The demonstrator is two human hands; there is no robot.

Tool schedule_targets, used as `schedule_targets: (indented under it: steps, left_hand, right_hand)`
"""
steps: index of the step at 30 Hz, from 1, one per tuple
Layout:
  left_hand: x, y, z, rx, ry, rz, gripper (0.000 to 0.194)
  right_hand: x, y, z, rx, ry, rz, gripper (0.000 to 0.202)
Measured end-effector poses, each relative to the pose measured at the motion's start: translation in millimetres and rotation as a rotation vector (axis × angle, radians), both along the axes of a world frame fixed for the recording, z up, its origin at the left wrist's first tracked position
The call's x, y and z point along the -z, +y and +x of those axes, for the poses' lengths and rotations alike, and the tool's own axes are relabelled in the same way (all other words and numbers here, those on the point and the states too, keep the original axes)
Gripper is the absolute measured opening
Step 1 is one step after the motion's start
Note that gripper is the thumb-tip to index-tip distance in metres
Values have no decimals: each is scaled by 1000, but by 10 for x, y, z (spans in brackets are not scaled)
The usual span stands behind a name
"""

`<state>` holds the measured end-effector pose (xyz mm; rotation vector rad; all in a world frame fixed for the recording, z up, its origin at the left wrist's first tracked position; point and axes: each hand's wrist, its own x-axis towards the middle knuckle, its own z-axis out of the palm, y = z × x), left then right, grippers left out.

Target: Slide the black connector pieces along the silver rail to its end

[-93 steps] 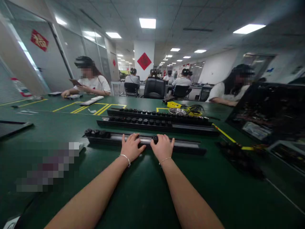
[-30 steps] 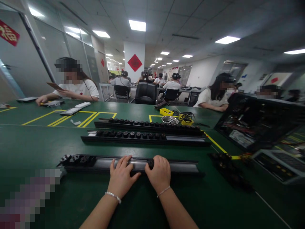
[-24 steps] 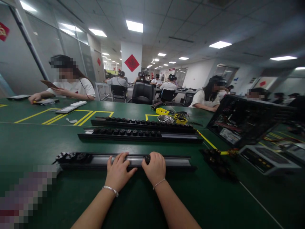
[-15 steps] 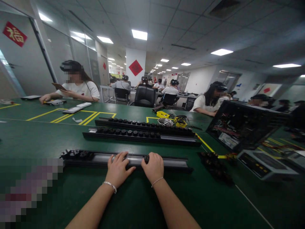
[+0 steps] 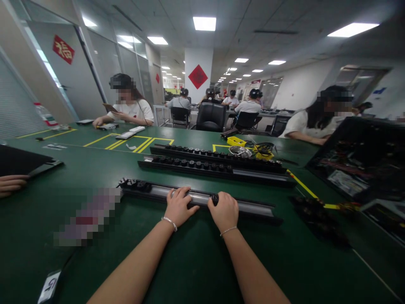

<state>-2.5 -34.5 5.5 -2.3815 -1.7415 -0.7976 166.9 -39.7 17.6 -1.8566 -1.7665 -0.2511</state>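
Observation:
A long black channel rail [image 5: 257, 208] with a silver inner floor lies across the green table in front of me. Several black pieces [image 5: 134, 184] sit in its left end. My left hand [image 5: 179, 207] rests on the middle of the rail, fingers spread over its far edge and thumb apart. To the right of it, my right hand [image 5: 225, 210] pinches a small round black part [image 5: 215, 199] at the rail; whether the part touches the floor of the channel is hidden. Beyond lie two similar rails, the nearer one [image 5: 262, 176] partly filled with round black pieces.
Loose black pieces [image 5: 319, 217] lie in a dark heap at right, near an open computer case [image 5: 341, 162]. A metal bowl [image 5: 239, 152] and a yellow bin [image 5: 236, 141] stand behind the rails. Another person's hand [image 5: 12, 185] is at the left edge.
My view has turned left, so the whole scene sits farther right. Both hands keep about the same places on the rail, and the right hand still pinches the round part.

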Motion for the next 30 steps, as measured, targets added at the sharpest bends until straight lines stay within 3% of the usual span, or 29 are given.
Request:
schedule_targets:
  steps: [23, 30]
  left_hand:
    - [-17, -14, -13, -9, 47, -10, 24]
    - [53, 17, 23, -40, 73, 1, 23]
  right_hand:
    - [18, 2, 39, 21, 46, -12, 21]
    - [19, 26, 109, 63, 51, -25, 20]
